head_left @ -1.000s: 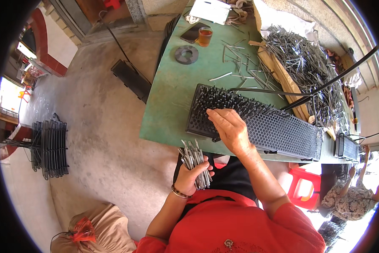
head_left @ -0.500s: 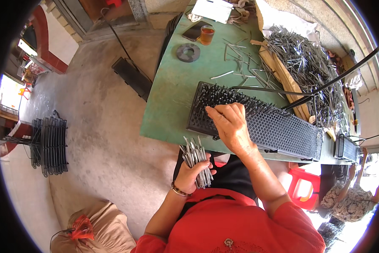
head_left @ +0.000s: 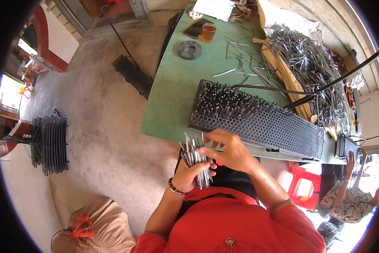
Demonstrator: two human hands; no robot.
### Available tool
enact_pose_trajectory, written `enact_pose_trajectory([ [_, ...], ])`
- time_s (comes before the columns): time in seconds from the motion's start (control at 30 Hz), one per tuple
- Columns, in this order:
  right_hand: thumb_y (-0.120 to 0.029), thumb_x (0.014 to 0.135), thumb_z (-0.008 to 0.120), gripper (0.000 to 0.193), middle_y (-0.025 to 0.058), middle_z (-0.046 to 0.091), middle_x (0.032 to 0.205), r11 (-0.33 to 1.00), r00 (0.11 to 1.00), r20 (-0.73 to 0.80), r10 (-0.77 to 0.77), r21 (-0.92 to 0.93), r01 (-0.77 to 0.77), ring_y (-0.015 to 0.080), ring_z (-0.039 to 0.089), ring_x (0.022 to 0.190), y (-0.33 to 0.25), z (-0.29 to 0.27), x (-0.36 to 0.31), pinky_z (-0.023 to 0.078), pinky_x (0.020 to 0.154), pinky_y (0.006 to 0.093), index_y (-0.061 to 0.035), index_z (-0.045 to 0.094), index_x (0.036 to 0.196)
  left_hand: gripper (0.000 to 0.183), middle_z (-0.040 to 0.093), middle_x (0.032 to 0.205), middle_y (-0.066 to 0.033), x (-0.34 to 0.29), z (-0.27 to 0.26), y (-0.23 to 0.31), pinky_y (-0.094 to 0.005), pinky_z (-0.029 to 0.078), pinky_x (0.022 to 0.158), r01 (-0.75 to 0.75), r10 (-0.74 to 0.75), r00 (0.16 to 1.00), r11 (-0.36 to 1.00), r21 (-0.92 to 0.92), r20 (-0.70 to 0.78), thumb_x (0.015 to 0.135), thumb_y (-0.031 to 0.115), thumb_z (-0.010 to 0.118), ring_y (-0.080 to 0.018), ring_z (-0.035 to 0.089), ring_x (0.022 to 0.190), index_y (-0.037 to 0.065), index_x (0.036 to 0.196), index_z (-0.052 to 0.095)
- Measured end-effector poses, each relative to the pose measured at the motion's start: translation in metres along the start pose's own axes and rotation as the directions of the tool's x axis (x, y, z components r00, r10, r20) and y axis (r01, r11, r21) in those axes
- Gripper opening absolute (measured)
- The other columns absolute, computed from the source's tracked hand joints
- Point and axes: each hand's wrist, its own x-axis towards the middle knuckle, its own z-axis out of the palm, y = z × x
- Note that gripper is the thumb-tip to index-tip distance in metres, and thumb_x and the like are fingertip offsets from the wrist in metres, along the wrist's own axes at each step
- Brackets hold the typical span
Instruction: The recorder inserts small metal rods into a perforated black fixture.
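Note:
My left hand [head_left: 188,173] is closed around a bundle of thin silvery metal rods [head_left: 193,154], held upright in front of my lap. My right hand [head_left: 231,151] is at the bundle's upper end, thumb and forefinger closing on one metal rod at its right side. Beyond my hands, on the table, lies a long black perforated tray [head_left: 282,128] full of round holes. Many dark rods [head_left: 227,101] stand upright in its left and far part; the near right holes show bare.
The green table [head_left: 164,114] carries loose rods, a dark ring [head_left: 190,50], a phone, and a glass of brown drink [head_left: 208,33]. A big rod heap [head_left: 305,63] lies behind a wooden edge [head_left: 282,71]. A black bar crosses above the tray. Another person [head_left: 349,202] is at right.
My right hand has come back from the tray's rods toward me and down to the bundle. My left hand stays nearly in place with the rods.

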Motion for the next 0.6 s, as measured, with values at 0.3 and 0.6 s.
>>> enact_pose_trajectory([
  [0.3, -0.012, 0.088, 0.066, 0.018, 0.0031, 0.062, 0.075, 0.595, 0.801, 0.405, 0.441, 0.537, -0.598, 0.0060, 0.056, 0.062, -0.002, -0.014, -0.008, 0.040, 0.049, 0.0211, 0.0058, 0.067, 0.090, 0.045, 0.059, 0.099, -0.0103, -0.001, -0.003, -0.001, -0.0294, 0.056, 0.064, 0.111, -0.114, 0.956, 0.993, 0.025, 0.270, 0.078, 0.003, 0.058, -0.0188, 0.062, 0.084, -0.002, 0.122, 0.052],
  [0.6, -0.007, 0.087, 0.067, 0.012, 0.0051, 0.067, 0.090, 0.858, 0.938, -0.165, 0.304, 0.475, -0.194, 0.0054, 0.057, 0.078, -0.003, -0.040, -0.003, 0.047, 0.068, 0.0205, 0.0041, 0.067, 0.090, 0.050, 0.061, 0.101, -0.0125, 0.009, 0.002, -0.005, -0.0287, 0.054, 0.063, 0.157, -0.180, 0.970, 0.977, 0.143, 0.164, 0.081, 0.004, 0.057, -0.0168, 0.061, 0.083, -0.005, 0.128, 0.046],
])
